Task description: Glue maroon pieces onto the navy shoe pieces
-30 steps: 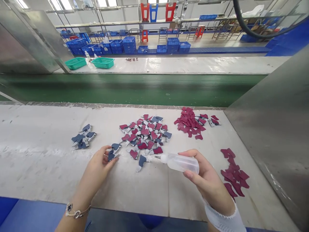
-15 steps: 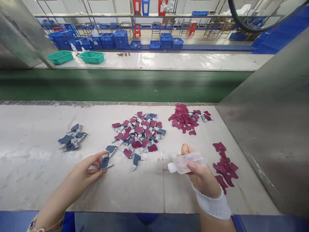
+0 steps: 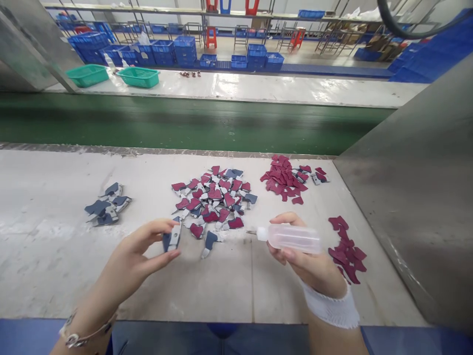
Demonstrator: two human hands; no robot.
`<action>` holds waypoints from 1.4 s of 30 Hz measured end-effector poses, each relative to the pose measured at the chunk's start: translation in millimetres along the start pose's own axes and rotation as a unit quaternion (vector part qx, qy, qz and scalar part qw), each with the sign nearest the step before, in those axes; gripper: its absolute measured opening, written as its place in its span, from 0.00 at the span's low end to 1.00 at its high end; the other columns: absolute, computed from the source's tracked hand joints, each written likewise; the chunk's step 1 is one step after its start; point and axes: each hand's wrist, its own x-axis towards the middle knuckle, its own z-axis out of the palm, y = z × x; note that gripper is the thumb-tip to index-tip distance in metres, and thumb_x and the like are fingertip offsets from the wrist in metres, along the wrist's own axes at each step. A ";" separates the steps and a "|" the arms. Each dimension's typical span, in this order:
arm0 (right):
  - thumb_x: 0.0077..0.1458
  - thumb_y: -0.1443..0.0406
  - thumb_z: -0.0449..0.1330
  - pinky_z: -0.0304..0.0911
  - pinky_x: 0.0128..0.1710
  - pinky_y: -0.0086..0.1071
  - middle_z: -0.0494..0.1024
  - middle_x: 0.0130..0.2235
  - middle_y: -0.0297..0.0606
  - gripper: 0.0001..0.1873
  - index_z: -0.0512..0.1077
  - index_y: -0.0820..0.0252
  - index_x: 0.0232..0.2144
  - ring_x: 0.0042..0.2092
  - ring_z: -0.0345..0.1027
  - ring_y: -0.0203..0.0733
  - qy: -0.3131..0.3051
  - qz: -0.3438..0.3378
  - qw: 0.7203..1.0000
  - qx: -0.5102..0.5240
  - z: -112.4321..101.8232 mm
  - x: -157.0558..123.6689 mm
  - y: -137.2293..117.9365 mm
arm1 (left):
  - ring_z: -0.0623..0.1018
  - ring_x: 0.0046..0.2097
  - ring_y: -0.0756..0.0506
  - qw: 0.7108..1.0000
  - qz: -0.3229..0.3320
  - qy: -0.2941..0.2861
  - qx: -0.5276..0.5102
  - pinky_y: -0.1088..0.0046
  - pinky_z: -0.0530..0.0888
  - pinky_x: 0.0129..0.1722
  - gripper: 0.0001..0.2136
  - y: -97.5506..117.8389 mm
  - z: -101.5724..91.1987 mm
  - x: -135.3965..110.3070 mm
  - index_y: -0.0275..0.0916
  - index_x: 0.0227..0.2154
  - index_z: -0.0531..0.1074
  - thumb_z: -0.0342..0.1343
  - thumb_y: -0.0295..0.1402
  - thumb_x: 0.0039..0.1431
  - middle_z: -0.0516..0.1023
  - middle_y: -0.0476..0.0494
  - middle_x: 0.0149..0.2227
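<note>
Between thumb and fingers, my left hand [image 3: 142, 256] grips a small grey-and-navy piece [image 3: 173, 236], raised on edge with its grey side facing right. My right hand [image 3: 306, 261] is wrapped round a clear squeeze bottle [image 3: 291, 237], its thin metal nozzle pointing left. Ahead of both hands lies a pile of grey pieces with maroon or navy faces [image 3: 214, 195]. One loose navy piece [image 3: 210, 240] sits at the pile's near edge. Right of the bottle is a scatter of flat maroon cut-outs [image 3: 347, 254].
A small navy group [image 3: 107, 206] lies at the left, and a maroon heap [image 3: 281, 176] at the back right. A slanted metal panel [image 3: 414, 197] bounds the right side. Beyond the table runs a green belt [image 3: 207, 123], with teal trays [image 3: 138, 78] on the far side.
My left hand has lifted the navy piece and turned it on edge, moving slightly right. The bottle in my right hand has swung more level and risen a little. The view has tilted slightly.
</note>
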 end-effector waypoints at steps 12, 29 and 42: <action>0.45 0.68 0.69 0.67 0.24 0.26 0.76 0.30 0.29 0.19 0.72 0.50 0.40 0.26 0.70 0.36 0.071 -0.125 0.951 -0.273 32.9 16.5 -47.3 | 0.69 0.31 0.51 0.976 0.041 -0.145 -0.157 0.77 0.65 0.25 0.15 62.5 74.7 54.2 0.43 0.35 0.66 0.67 0.31 0.49 0.71 0.52 0.34; 0.44 0.67 0.66 0.65 0.19 0.32 0.74 0.25 0.29 0.13 0.67 0.53 0.32 0.22 0.69 0.39 0.142 -0.211 0.877 -0.409 57.2 8.9 -32.9 | 0.67 0.23 0.58 0.963 0.049 -0.166 -0.208 0.82 0.65 0.19 0.20 61.5 79.7 42.4 0.47 0.39 0.58 0.63 0.24 0.51 0.68 0.57 0.37; 0.46 0.71 0.65 0.67 0.22 0.28 0.69 0.23 0.26 0.14 0.63 0.54 0.28 0.22 0.68 0.35 0.105 -0.257 0.852 -0.445 59.2 10.3 -35.5 | 0.70 0.31 0.54 0.969 0.066 -0.156 -0.179 0.82 0.68 0.24 0.20 60.4 80.8 44.5 0.47 0.39 0.59 0.63 0.24 0.50 0.67 0.54 0.38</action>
